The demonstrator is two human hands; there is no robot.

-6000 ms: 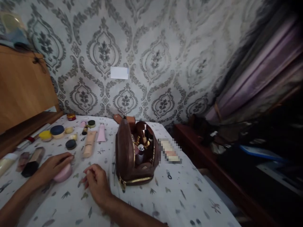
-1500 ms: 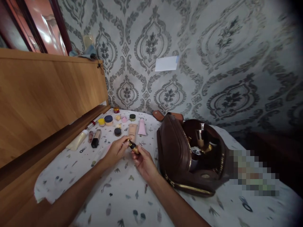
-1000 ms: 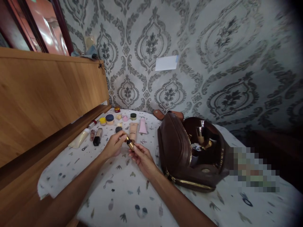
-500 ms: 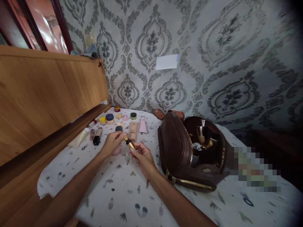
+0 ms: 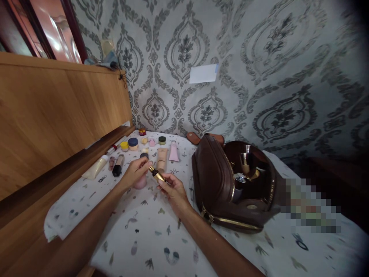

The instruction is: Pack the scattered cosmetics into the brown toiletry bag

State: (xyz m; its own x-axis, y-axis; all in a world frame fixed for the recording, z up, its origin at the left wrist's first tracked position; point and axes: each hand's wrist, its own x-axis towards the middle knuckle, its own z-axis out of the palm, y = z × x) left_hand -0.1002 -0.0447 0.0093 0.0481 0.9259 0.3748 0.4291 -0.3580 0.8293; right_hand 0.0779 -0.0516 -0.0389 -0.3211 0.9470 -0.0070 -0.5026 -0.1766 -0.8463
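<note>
Pinched in R hand point(image 5: 176, 191), btwn thumb & fingers: small gold bottle point(image 5: 158, 176), tilted, above the patterned cloth point(image 5: 121, 234), L of the open brown bag point(image 5: 211, 169). L hand point(image 5: 133, 172) has fingertips up at the bottle's top end; can't tell if pinching or just touching. Step looks like working at that end, so next move prob. calls for a steady R grip. Beige tube point(image 5: 162, 157) has print, too sm. to read; no brand legible.

No readable text or numbers, marks on beige tube point(image 5: 162, 155) too small
</note>
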